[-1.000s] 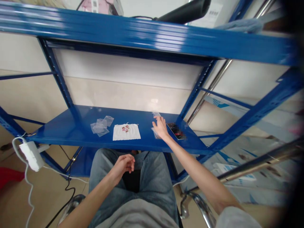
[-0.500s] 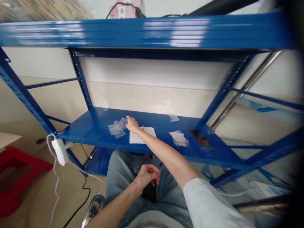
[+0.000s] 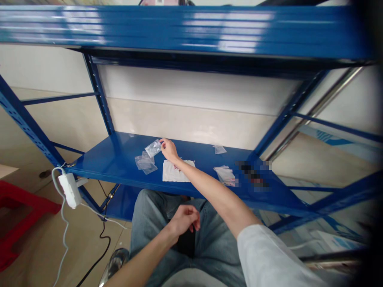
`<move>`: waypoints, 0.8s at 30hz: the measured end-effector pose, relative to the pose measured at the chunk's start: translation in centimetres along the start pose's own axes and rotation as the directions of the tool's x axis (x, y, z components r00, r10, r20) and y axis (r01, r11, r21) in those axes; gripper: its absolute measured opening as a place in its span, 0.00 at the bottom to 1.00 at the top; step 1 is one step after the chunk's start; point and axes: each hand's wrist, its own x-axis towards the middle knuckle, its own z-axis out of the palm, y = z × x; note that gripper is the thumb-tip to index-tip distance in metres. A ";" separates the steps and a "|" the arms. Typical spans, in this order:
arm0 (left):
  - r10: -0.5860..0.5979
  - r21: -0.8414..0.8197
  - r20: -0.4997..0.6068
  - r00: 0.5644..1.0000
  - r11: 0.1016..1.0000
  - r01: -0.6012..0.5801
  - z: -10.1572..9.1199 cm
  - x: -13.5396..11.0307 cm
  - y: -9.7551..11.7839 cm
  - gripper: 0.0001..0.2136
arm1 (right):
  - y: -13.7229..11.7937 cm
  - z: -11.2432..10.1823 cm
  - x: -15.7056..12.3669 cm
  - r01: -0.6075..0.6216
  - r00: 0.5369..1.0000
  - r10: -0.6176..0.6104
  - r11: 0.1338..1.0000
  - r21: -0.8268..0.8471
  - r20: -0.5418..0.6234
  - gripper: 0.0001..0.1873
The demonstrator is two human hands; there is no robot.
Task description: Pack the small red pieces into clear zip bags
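Note:
My right hand [image 3: 169, 150] reaches over the blue shelf [image 3: 197, 149] and pinches the edge of a clear plastic zip bag [image 3: 153, 148], which is lifted off the others. Below it lie several more clear bags [image 3: 145, 162], overlapping in a loose pile. A white cloth pouch [image 3: 172, 173] lies flat under my right forearm, with a small reddish thing partly visible on it. Over my lap, my left hand [image 3: 185, 220] rests with its fingers loosely curled and nothing visible in them.
Toward the right lie a stack of small bags [image 3: 226, 175], a single clear bag [image 3: 220, 149] and a blurred-out dark object [image 3: 253, 175]. Overhead runs a blue shelf beam [image 3: 143, 30]. A white power strip [image 3: 70, 190] hangs at the left, near a red stool [image 3: 20, 215].
My right hand has drawn one clear bag up and away from the pile. My left hand stays over my lap. The view has tilted slightly downward.

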 end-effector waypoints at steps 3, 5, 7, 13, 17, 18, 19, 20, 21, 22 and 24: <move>0.023 0.014 -0.022 0.999 1.000 -0.023 -0.5 -0.2 0.7 0.10 | -0.4 -3.2 -2.3 0.061 0.993 -0.036 0.973 0.222 -0.116 0.17; 0.035 0.013 -0.042 0.998 0.999 -0.035 -0.8 -0.4 1.2 0.10 | -0.8 -5.7 -5.4 0.097 0.985 -0.048 0.947 0.305 -0.166 0.16; 0.053 -0.014 -0.076 0.996 0.998 -0.054 -1.3 -0.7 1.7 0.11 | -1.5 -8.2 -9.6 0.139 0.977 -0.076 0.937 0.320 -0.200 0.14; 0.084 -0.191 -0.051 0.995 0.977 -0.092 -2.3 -1.7 3.3 0.15 | -2.1 -11.4 -23.4 0.073 0.973 0.008 0.937 0.341 -0.229 0.11; 0.015 -0.211 0.067 0.998 0.977 0.000 -1.9 -2.3 3.9 0.24 | 0.1 -10.3 -28.0 -0.088 0.974 0.164 0.909 0.408 -0.156 0.08; -0.005 -0.203 0.096 0.995 0.979 0.024 -1.7 -2.4 3.9 0.27 | 0.6 -10.0 -28.6 -0.110 0.974 0.181 0.905 0.412 -0.139 0.08; -0.019 -0.194 0.118 0.993 0.980 0.042 -1.5 -2.4 3.8 0.28 | 1.1 -9.8 -28.9 -0.119 0.975 0.184 0.906 0.406 -0.125 0.08; -0.031 -0.182 0.138 0.990 0.982 0.056 -1.3 -2.3 3.6 0.29 | 1.5 -9.6 -29.1 -0.114 0.978 0.172 0.914 0.390 -0.117 0.09; -0.039 -0.168 0.152 0.988 0.984 0.065 -1.2 -2.3 3.5 0.29 | 1.9 -9.5 -29.2 -0.096 0.983 0.147 0.926 0.366 -0.112 0.09; -0.043 -0.151 0.160 0.986 0.986 0.068 -1.1 -2.2 3.4 0.28 | 2.1 -9.5 -29.2 -0.070 0.987 0.114 0.940 0.335 -0.112 0.09; -0.044 -0.100 0.164 0.985 0.993 0.061 -1.0 -2.0 3.2 0.25 | 2.2 -9.6 -29.1 -0.010 0.993 0.039 0.966 0.260 -0.109 0.11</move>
